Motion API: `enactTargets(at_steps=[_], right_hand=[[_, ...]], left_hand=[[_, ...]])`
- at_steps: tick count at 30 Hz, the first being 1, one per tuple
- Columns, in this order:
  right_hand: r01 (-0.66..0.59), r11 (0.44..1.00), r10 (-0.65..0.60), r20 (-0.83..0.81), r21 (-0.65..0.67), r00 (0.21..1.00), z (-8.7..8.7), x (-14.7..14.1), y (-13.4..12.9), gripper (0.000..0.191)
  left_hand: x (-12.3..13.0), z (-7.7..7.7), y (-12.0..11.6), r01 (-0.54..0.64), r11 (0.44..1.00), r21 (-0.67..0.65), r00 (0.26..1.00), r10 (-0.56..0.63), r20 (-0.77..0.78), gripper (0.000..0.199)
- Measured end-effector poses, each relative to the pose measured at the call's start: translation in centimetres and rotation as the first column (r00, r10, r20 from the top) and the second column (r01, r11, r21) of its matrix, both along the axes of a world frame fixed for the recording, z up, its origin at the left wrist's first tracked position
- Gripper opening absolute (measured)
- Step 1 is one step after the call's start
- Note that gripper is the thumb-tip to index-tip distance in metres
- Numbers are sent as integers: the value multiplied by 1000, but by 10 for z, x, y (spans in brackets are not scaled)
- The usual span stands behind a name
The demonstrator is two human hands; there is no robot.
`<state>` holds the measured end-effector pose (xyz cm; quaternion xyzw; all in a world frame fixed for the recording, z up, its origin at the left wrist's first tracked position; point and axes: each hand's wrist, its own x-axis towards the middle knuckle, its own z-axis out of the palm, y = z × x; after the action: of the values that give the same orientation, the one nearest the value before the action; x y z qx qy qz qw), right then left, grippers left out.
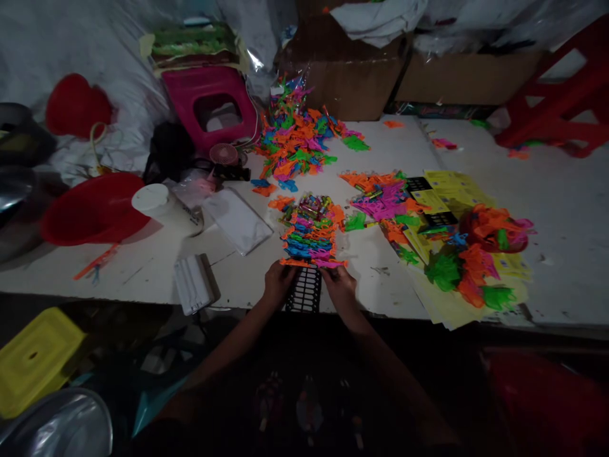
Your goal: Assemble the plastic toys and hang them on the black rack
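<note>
A black slotted rack [303, 292] lies at the table's front edge, its upper part covered by rows of bright plastic pieces [310, 235] in orange, green, blue and pink. My left hand [279, 280] is closed at the left end of the nearest row, on an orange piece [295, 262]. At that row's right end, my right hand [339, 282] pinches a pink and orange piece [328, 263]. Both hands are in dim light, and the fingertips are partly hidden. Small shiny items [314, 206] sit at the far end of the rows.
A heap of coloured pieces [299, 146] lies behind the rack. Yellow sheets [451, 190] and a filled red bowl [497, 228] are on the right. To the left are a white tub [166, 209], a white box [193, 284] and a red basin [95, 209].
</note>
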<state>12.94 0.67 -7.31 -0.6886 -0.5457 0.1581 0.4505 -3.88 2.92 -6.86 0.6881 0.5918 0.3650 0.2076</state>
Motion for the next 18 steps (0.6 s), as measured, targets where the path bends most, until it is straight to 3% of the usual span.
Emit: enactTargets(at_steps=[11, 18], right_hand=[[-120, 992, 114, 144, 30, 983, 5, -1, 5, 26], [-129, 986, 152, 244, -109, 958, 1, -1, 9, 22]], left_hand=[[0, 17, 7, -39, 978, -204, 998, 26, -65, 21], [8, 25, 8, -126, 952, -279, 982, 80, -171, 23]])
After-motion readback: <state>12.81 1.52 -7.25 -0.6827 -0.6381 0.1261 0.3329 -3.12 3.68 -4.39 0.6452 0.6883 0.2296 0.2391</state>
